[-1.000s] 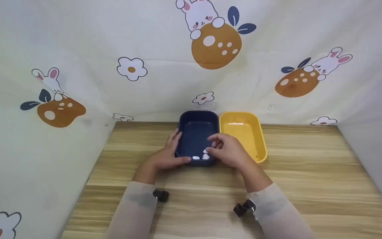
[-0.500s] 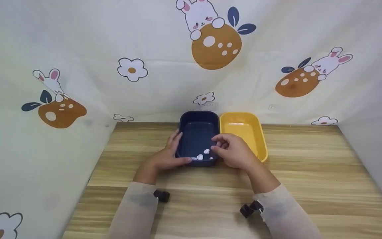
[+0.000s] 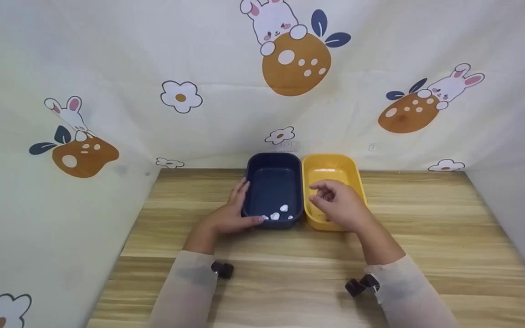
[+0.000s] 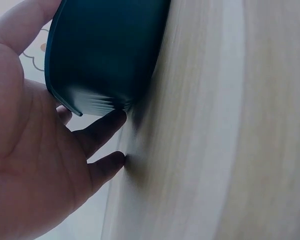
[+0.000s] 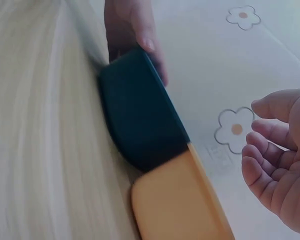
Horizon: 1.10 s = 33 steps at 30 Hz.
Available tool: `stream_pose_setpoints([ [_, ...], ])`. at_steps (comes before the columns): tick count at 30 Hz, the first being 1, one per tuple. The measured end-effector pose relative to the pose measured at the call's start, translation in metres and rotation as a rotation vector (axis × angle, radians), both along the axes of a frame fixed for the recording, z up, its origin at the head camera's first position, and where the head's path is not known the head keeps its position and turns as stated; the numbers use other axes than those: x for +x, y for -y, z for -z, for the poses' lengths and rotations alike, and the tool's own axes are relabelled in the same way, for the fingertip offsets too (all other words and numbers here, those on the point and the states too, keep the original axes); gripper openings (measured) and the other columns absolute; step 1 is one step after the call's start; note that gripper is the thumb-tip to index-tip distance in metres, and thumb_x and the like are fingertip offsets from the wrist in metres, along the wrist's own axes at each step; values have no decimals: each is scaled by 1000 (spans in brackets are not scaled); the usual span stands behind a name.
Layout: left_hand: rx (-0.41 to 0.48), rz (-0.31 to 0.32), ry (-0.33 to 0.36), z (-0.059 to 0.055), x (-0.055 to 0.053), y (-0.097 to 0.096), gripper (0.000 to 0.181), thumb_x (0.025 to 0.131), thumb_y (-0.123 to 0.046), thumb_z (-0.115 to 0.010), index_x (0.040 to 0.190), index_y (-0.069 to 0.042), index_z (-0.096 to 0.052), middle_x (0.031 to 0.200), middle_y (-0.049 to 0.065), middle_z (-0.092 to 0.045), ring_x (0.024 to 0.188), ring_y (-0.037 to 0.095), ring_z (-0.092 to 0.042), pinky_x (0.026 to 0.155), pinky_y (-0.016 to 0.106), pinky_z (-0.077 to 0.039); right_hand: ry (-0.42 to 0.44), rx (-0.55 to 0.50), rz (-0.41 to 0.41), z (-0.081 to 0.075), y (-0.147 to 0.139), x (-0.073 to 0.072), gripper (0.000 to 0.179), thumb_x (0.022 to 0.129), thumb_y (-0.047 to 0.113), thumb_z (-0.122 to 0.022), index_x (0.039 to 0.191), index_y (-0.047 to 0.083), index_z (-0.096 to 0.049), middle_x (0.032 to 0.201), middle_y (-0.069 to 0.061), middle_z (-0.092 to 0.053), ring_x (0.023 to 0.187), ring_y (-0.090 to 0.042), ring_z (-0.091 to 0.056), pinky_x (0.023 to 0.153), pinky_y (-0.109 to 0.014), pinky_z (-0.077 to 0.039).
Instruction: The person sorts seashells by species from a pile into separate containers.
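A dark blue plastic box stands on the table with several small white lumps at its near end. What the lumps are does not show. My left hand holds the box's near left corner, thumb at the front rim and fingers along the left side. In the left wrist view two fingertips reach down by the tabletop. Over the yellow box hovers my right hand, fingers loosely bent. The right wrist view shows a gap between thumb and fingers, with nothing in it.
The two boxes stand side by side on the wood-grain table, near its back edge. Small dark specks lie at the yellow box's near end. A printed cloth with rabbits and flowers rises behind, and pale walls flank the table.
My right hand has moved right, from over the blue box to over the yellow one. The white lumps have shifted apart at the near end. My left hand has stayed in place.
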State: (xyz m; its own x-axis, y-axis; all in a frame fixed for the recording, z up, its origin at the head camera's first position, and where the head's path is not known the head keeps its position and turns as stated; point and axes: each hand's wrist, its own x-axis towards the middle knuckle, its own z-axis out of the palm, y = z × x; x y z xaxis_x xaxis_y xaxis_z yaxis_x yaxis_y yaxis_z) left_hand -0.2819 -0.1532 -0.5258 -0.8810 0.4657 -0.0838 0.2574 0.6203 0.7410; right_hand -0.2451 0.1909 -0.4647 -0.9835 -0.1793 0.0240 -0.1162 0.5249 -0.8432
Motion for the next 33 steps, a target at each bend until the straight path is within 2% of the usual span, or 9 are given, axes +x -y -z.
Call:
stream_pose_setpoints([
  [9, -14, -4, 5, 1, 0, 0, 126, 87, -69, -77, 174, -23, 2, 181, -4, 16, 166, 43, -14, 129, 64, -29, -16, 58, 54, -3, -35, 1, 35, 102, 34, -74, 131, 15, -71, 111, -6, -71, 101, -22, -65, 89, -29, -57],
  [13, -20, -6, 8, 0, 0, -1, 125, 88, -68, -76, 174, -25, 3, 182, -2, 15, 166, 45, -16, 129, 64, -30, -27, 82, 80, -4, -54, 3, 40, 103, 38, -72, 134, 13, -70, 113, -8, -71, 101, -22, -64, 85, -25, -56],
  [17, -23, -4, 17, -1, 1, -1, 125, 88, -68, -76, 174, -27, 4, 181, -5, 17, 165, 45, -16, 129, 64, -30, -23, 92, 114, -4, -68, 6, 44, 103, 42, -71, 134, 12, -70, 114, -9, -70, 102, -23, -63, 82, -21, -55],
  [20, -22, 0, 20, -1, 1, 0, 126, 87, -69, -76, 174, -27, 4, 181, -7, 18, 165, 46, -16, 129, 64, -30, -19, 97, 131, -5, -73, 6, 46, 103, 45, -71, 135, 12, -70, 114, -9, -70, 103, -23, -62, 81, -19, -54],
  [25, -20, 2, 10, -2, 1, -1, 125, 87, -70, -76, 174, -25, 1, 182, -2, 15, 164, 47, -18, 128, 65, -31, -19, 118, 139, -5, -76, 4, 47, 103, 45, -71, 136, 13, -69, 115, -9, -70, 105, -24, -63, 82, -20, -55],
  [27, -22, -1, -1, -2, 0, -1, 124, 87, -70, -76, 174, -24, -1, 182, 1, 13, 164, 47, -19, 128, 66, -31, -17, 127, 142, -5, -76, 3, 46, 103, 44, -71, 137, 12, -68, 117, -10, -70, 107, -25, -64, 85, -25, -57],
  [30, -37, -15, -15, -5, 1, -2, 122, 87, -70, -75, 174, -23, -3, 182, 1, 11, 166, 44, -15, 129, 66, -29, -14, 151, 150, -5, -74, 3, 47, 104, 41, -69, 139, 10, -67, 129, -14, -70, 120, -32, -64, 100, -41, -59],
  [33, -63, -57, -53, -9, 2, -4, 115, 91, -70, -71, 174, -21, -8, 183, 4, 7, 167, 42, -12, 130, 67, -26, 2, 203, 161, -7, -73, 3, 50, 106, 41, -67, 145, 10, -63, 148, -18, -63, 140, -40, -57, 117, -60, -49],
])
